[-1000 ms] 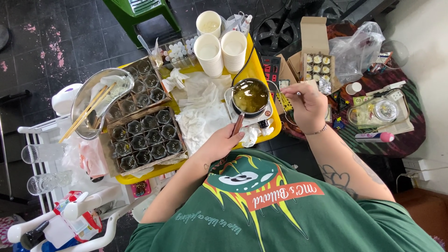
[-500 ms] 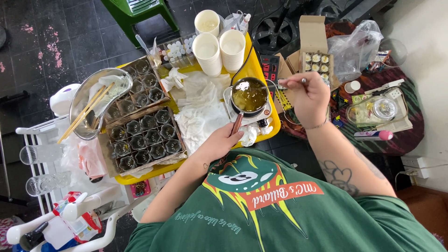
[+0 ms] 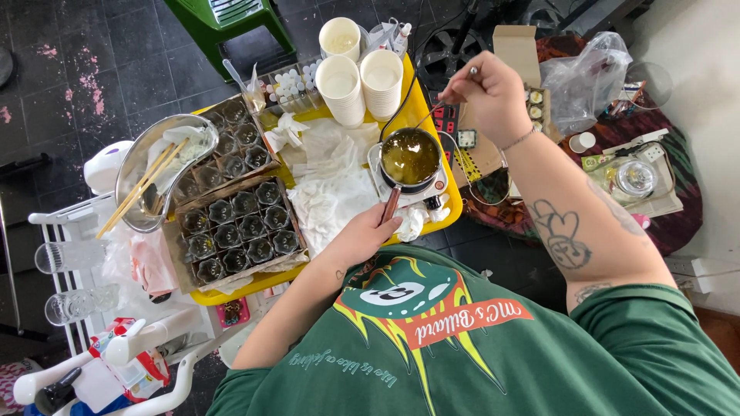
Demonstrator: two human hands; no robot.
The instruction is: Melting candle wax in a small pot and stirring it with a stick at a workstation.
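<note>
While the head view looks straight down, the small round pot [image 3: 411,156] sits at frame centre on a white electric hotplate [image 3: 432,189], filled with a glossy amber-olive liquid, its metal rim dark and its reddish-brown handle [image 3: 391,205] running down-left. Left hand [image 3: 362,237]: fingers curled together around the end of that handle, thumb on top. Right hand [image 3: 493,96], raised at upper centre-right: fingers pinched on a thin metal stirrer [image 3: 441,102] that slants down-left toward the pot; whether its tip touches the liquid I cannot tell. Yellow tray-like bench [image 3: 432,108] carries crumpled white paper towels [image 3: 331,185], soft and creased. Left of these, two cardboard trays of small clear glass jars [image 3: 239,227], in rows. Upper centre: three stacks of white paper cups [image 3: 362,81]. Left: shiny steel bowl [image 3: 154,166] holding wooden chopsticks [image 3: 142,187]. Right: open cardboard box [image 3: 520,62], clear plastic bag [image 3: 590,73].
</note>
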